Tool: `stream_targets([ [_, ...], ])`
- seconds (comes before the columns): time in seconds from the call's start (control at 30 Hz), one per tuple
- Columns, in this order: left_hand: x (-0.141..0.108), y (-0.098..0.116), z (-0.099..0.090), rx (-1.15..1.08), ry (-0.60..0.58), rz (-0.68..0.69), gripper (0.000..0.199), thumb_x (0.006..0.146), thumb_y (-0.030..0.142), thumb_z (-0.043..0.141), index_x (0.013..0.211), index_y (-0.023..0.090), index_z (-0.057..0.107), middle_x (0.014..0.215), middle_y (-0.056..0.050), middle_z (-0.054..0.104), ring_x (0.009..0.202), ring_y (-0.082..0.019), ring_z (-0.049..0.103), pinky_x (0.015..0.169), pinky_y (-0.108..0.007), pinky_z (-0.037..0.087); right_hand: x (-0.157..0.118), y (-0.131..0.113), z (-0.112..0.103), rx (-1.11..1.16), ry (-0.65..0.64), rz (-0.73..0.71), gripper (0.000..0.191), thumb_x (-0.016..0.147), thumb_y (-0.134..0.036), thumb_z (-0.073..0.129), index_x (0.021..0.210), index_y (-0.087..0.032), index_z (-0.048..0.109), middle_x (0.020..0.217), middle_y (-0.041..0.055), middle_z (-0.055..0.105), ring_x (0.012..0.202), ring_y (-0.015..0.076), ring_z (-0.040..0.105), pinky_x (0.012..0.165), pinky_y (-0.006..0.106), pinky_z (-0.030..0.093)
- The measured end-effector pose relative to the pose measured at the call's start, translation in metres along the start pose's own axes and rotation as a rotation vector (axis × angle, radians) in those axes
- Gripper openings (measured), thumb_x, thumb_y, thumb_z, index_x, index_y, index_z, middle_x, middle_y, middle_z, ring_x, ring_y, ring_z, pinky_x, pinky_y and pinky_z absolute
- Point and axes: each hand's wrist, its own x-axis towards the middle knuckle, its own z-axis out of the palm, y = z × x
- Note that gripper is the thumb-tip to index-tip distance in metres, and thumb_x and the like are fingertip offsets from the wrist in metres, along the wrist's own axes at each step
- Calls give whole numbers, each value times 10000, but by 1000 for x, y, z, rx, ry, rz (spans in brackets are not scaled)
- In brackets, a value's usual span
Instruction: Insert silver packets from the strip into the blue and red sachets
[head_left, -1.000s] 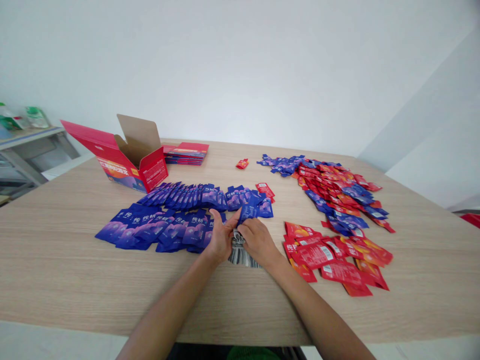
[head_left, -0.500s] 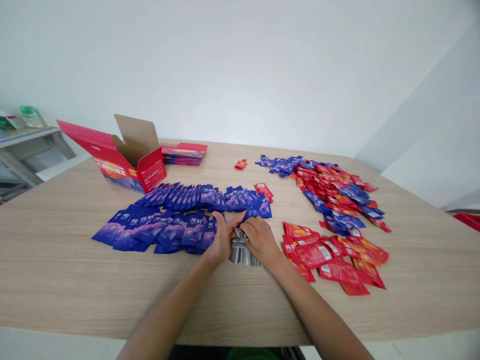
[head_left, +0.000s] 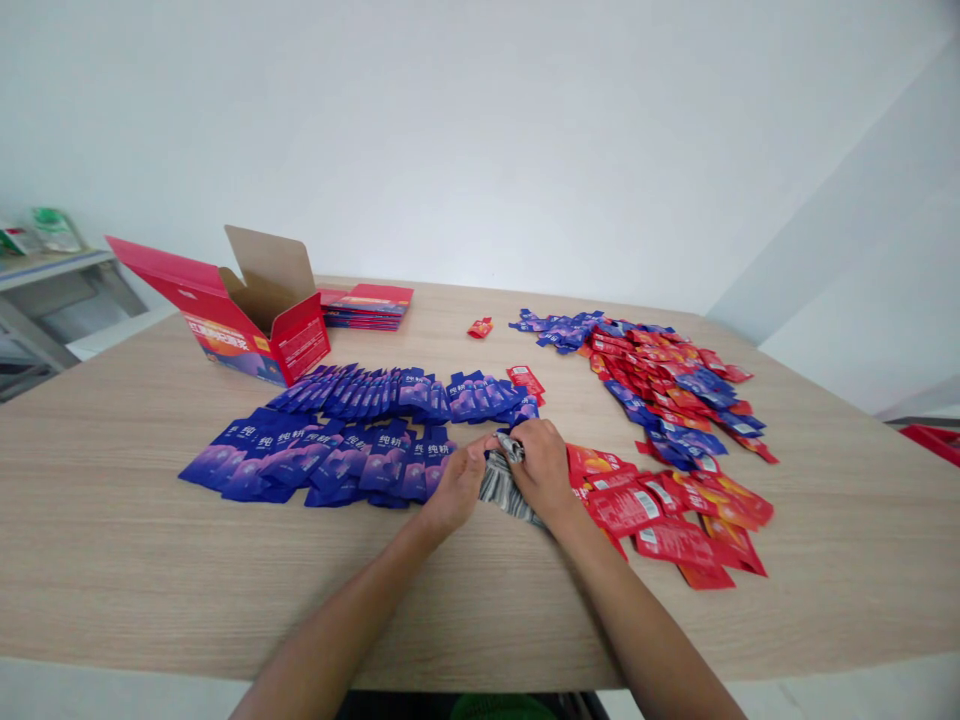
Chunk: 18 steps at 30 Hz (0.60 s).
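A grey striped cloth (head_left: 506, 489) is bunched between my two hands, its lower part hanging toward the table's near side. My left hand (head_left: 458, 487) pinches the cloth's upper left edge with closed fingers. On the other side, my right hand (head_left: 543, 463) is wrapped round its crumpled top. Two rows of overlapping blue packets (head_left: 384, 462) lie to the left of the hands. Just right of my right hand, red packets (head_left: 626, 507) lie in a loose cluster. A blue bit shows behind the fingertips, mostly hidden.
An open red box (head_left: 300, 338) stands at the back left, beside a stack of flat red-and-blue cartons (head_left: 371, 305). A mixed heap of red and blue packets (head_left: 667, 385) covers the right rear. One red packet (head_left: 480, 328) lies alone near the back.
Both hands have moved slightly right with the cloth. The blue packet that was at my fingertips has gone from between them, and another blue packet beside my left hand is now uncovered.
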Motion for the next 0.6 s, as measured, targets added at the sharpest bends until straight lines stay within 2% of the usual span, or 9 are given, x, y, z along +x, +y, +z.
stream_targets([
  [0.07,1,-2,-2,30,-38,-5,557,796,662,660,1024,171,787,950,-88,731,991,-288,615,927,-343,450,0,1,1,0,38,39,119,986,-266,491,892,-216,544,832,52,585,785,224,513,714,342,373],
  [0.23,-2,2,-4,203,-177,-18,534,840,624,636,1033,150,790,814,-62,686,780,-223,570,772,-301,427,9,13,-9,78,160,286,201,973,-394,580,883,-220,536,818,25,576,742,200,521,686,313,393],
  [0.37,-7,14,-2,260,-233,-59,438,900,535,609,1033,158,789,812,-62,689,715,-186,552,678,-277,412,14,34,-23,71,156,380,277,963,-477,569,884,-214,542,805,22,573,708,187,503,657,301,385],
  [0.43,-8,18,-1,148,-192,-121,449,881,544,637,996,138,790,769,-79,690,649,-171,565,596,-260,409,15,42,-28,47,175,448,303,944,-504,576,879,-209,550,797,20,571,711,186,497,656,300,381],
  [0.5,-7,19,-3,2,-105,-197,460,846,552,683,998,129,781,744,-93,700,612,-175,605,539,-250,425,16,46,-31,65,256,554,315,905,-511,620,861,-208,546,746,-3,547,685,175,483,635,287,374],
  [0.6,-5,15,-5,-149,25,-263,487,821,550,718,1119,165,737,792,-97,740,714,-241,708,599,-294,537,19,43,-35,214,340,657,328,849,-509,666,819,-214,526,660,-46,484,620,145,447,586,253,360],
])
